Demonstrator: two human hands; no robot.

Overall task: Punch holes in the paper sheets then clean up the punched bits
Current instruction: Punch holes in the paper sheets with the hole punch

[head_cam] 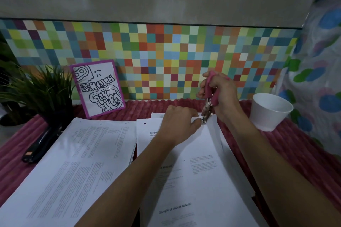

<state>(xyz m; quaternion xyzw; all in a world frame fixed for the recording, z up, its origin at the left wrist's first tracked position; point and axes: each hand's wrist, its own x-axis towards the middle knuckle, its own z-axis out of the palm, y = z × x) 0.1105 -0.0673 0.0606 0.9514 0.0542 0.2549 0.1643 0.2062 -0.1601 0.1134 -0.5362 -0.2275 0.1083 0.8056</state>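
Observation:
Two stacks of printed paper sheets lie on the red ribbed cloth: a left stack (77, 162) and a right stack (201, 171). My right hand (221, 94) grips a pink-handled hole punch (208, 101), its metal jaws down on the far top corner of a sheet from the right stack. My left hand (179, 125) pinches that same corner of the sheet just left of the jaws. A small dark punched hole (144, 123) shows near the top left of a lower sheet in the right stack.
A white paper cup (269, 112) stands at the right. A black stapler (42, 142) lies left of the papers. A purple-framed drawing (98, 88) leans on the checkered wall beside a potted plant (36, 94). A patterned curtain (317, 72) hangs at far right.

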